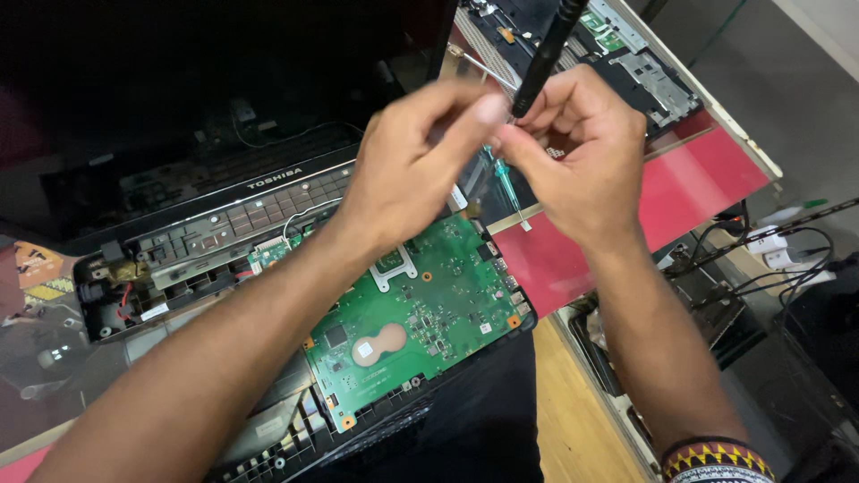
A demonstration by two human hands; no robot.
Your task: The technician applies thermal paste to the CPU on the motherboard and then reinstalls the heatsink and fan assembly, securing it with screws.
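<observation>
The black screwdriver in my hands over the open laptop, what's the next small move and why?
Probably seat the tip before lowering it. Both hands, left hand and right hand, pinch at the lower end of the black screwdriver, held up above the green circuit board, so the tool is not yet on any screw.

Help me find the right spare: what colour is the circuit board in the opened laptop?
Green, seen in the head view: circuit board.

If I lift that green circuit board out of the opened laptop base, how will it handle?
The green circuit board is a thin flat panel, so probably light and fairly stiff, flexing a little if lifted by one corner. Its face is crowded with small exposed parts, so likely fragile: grip the edges. It lies flat in the laptop base, so it should not roll.
</observation>
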